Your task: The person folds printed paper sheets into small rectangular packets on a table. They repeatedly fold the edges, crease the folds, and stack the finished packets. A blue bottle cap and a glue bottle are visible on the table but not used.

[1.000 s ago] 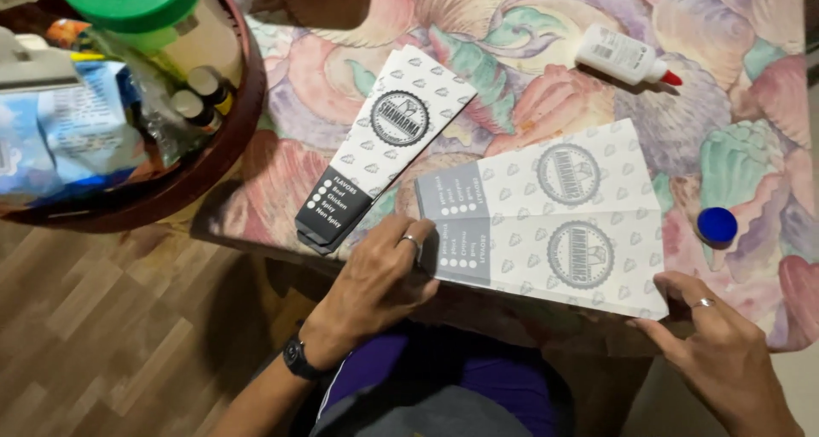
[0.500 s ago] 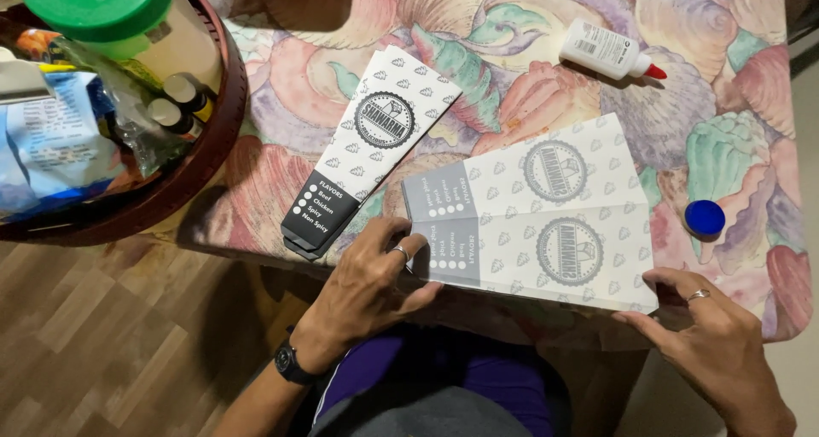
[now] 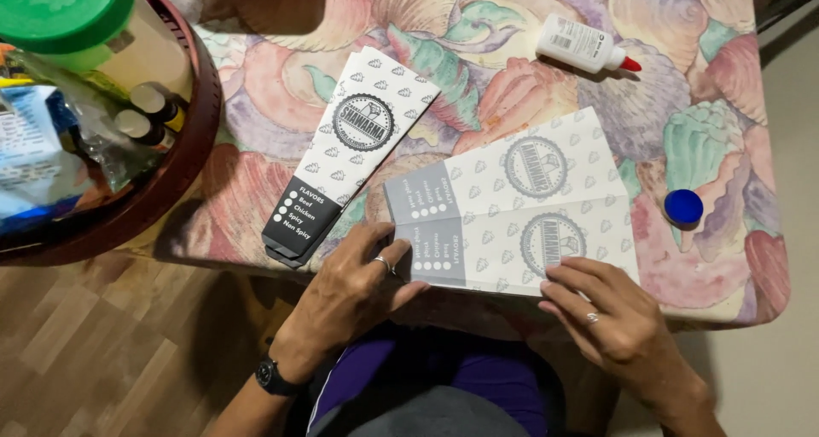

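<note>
Head view: left hand (image 3: 354, 288) with a ring and dark wristwatch lies flat on the near left corner of the flat, unfolded white-and-grey printed paper sleeve (image 3: 512, 206), fingers (image 3: 401, 245) pressed together on its grey panel. Right hand (image 3: 610, 317), also ringed, presses loosely spread fingers (image 3: 567, 275) on the sleeve's near edge by the lower round emblem. Sleeve lies at the near edge of the floral-patterned surface (image 3: 512, 78). Just left of it, a folded white paper sleeve with black end (image 3: 345, 160). White glue bottle with red tip (image 3: 584, 46) further back, blue round cap (image 3: 683, 206) to the right, brown round tray (image 3: 183, 160) at left
</note>
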